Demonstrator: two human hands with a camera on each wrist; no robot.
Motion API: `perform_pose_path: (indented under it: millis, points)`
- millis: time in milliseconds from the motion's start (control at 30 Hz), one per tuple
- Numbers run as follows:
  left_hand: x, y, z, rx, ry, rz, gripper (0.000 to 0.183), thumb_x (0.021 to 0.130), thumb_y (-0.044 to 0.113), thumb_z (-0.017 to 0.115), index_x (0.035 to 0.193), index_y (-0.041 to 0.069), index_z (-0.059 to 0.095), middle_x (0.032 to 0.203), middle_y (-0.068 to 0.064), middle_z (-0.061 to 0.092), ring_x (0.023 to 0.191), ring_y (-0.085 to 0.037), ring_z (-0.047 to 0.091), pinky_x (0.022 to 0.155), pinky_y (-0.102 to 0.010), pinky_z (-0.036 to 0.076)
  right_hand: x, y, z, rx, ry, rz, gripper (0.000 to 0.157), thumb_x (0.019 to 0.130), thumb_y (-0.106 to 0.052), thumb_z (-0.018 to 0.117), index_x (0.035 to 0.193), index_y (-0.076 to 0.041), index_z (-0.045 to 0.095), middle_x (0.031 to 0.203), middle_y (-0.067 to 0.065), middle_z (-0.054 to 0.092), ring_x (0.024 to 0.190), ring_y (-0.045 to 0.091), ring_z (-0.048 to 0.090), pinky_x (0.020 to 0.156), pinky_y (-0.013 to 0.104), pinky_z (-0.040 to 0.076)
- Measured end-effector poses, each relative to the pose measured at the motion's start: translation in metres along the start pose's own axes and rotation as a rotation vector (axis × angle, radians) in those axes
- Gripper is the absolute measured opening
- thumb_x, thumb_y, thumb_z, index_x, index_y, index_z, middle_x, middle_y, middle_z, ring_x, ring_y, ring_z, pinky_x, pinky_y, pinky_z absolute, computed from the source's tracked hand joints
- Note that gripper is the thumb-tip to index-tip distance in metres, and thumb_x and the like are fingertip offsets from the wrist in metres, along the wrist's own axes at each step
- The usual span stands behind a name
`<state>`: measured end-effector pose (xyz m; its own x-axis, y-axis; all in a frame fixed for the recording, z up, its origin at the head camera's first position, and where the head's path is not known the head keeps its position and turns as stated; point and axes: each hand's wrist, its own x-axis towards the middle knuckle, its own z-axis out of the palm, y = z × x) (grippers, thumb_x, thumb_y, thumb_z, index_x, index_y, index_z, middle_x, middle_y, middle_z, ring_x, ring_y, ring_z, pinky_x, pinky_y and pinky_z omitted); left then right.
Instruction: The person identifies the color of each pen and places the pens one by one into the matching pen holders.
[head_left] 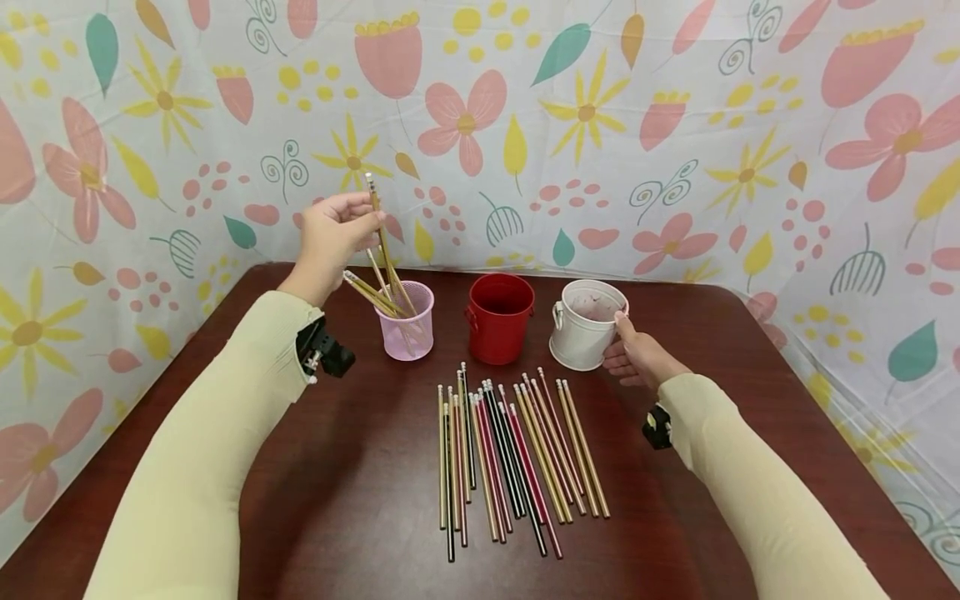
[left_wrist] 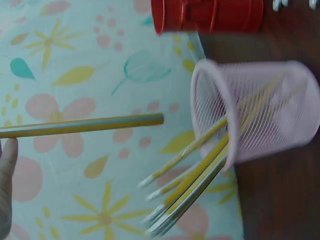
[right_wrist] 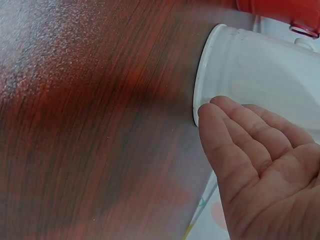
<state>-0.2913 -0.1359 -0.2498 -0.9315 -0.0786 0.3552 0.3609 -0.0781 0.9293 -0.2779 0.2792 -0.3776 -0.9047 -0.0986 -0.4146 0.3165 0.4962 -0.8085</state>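
Note:
A gold pencil is pinched near its eraser end by my left hand, above the pink mesh pencil cup. In the left wrist view the pencil's lower end hangs clear of the cup's rim. Several gold pencils lean inside that cup. On the right, my right hand rests at the side of a white metal bucket, the thumb at its rim. The right wrist view has the fingers extended along the bucket's wall; the thumb is hidden there.
Between the cup and the white bucket stands a red metal bucket. In front of them, gold, black and red pencils lie side by side on the dark wood table. A floral cloth hangs behind the table.

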Motion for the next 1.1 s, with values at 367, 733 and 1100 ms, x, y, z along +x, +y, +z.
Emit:
perform_pose_path:
  millis: [367,733,1100]
  points:
    - [0.015,0.004,-0.002,-0.025,-0.033,-0.028,0.023,0.083,-0.01,0.064,0.077,0.013,0.066,0.072,0.003,0.064,0.064,-0.005,0.064,0.058,-0.02,0.055,0.001,0.0,0.001,-0.001,-0.002,-0.002,0.099,0.094,-0.064,0.001,0.133,0.021,0.036,0.135,0.037,0.041,0.124,0.047,0.044,0.099,0.053,0.042]
    - [0.021,-0.008,0.0,0.025,-0.116,-0.081,0.02,0.082,-0.009,0.064,0.077,0.011,0.067,0.073,0.002,0.066,0.068,-0.006,0.062,0.064,-0.019,0.055,-0.001,0.001,-0.002,-0.006,0.003,-0.005,0.099,0.094,-0.063,0.002,0.132,0.021,0.037,0.135,0.037,0.041,0.124,0.047,0.044,0.099,0.053,0.042]
    - [0.016,-0.049,0.01,0.033,0.065,-0.178,0.009,0.088,-0.007,0.06,0.091,0.001,0.062,0.079,-0.001,0.063,0.071,-0.01,0.063,0.076,-0.025,0.056,0.001,0.001,0.0,0.006,0.008,-0.005,0.099,0.094,-0.064,0.002,0.132,0.021,0.037,0.134,0.038,0.042,0.123,0.047,0.045,0.098,0.053,0.042]
